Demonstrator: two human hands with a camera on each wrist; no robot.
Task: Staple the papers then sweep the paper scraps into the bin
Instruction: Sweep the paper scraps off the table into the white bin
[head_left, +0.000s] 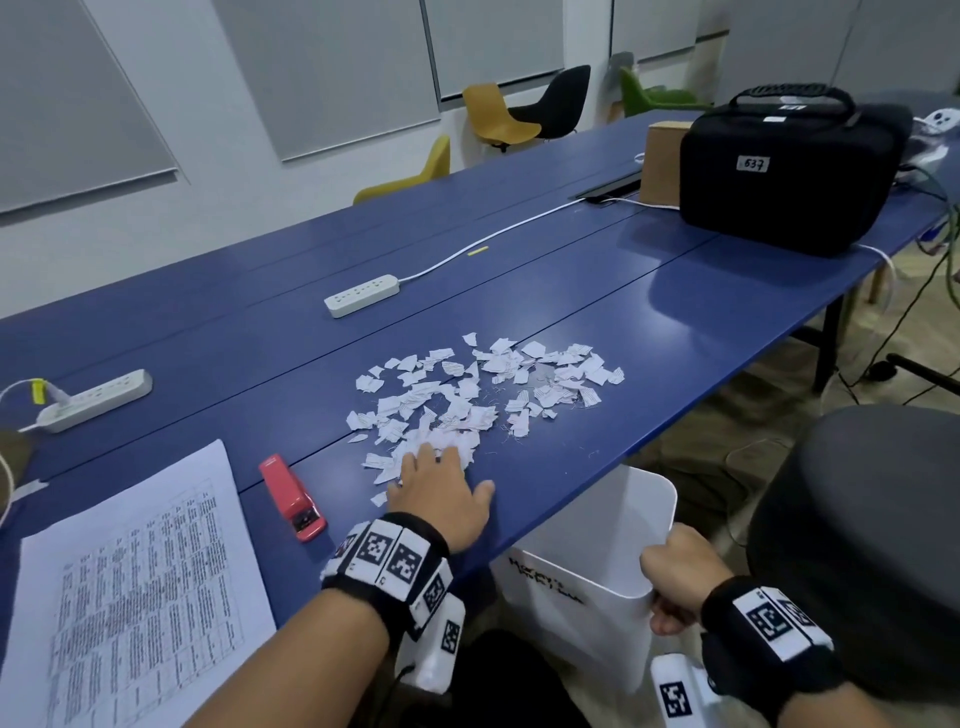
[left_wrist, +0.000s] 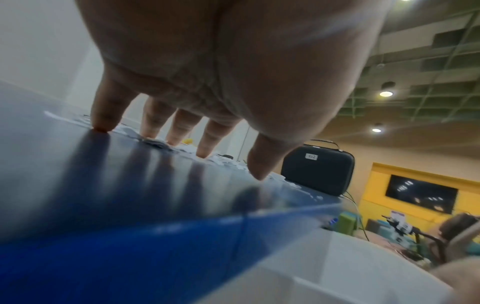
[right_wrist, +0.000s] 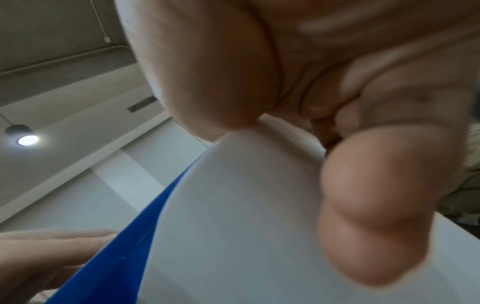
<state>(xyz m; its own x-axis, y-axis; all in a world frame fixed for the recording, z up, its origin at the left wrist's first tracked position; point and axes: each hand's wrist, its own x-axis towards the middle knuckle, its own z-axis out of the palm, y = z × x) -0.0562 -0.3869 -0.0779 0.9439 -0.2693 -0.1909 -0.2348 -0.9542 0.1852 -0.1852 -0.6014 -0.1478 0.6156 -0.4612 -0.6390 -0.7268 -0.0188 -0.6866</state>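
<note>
Scraps of torn white paper lie scattered in a loose heap on the blue table, close to its near edge. The left hand rests palm down at the near side of the heap, fingers straight and spread, their tips on the nearest scraps; the left wrist view shows the fingertips touching the tabletop with bits of paper just beyond them. The right hand grips the rim of the white bin, thumb inside and fingers curled round the outer wall, holding it just below the table edge, under the spot where the left hand lies. In the right wrist view the thumb and a curled finger clamp the white wall, with the blue table edge beside it. Dark handwriting marks the bin's side, too small to read.

Left of the heap lies a red stapler, flat on the table, and further left the printed papers, a sheet with a table of small text facing up. Whether they are stapled cannot be told. Two white power strips sit further back, with a white cable running towards a black carrying case that bears a label reading 637 and a cardboard box beside it
</note>
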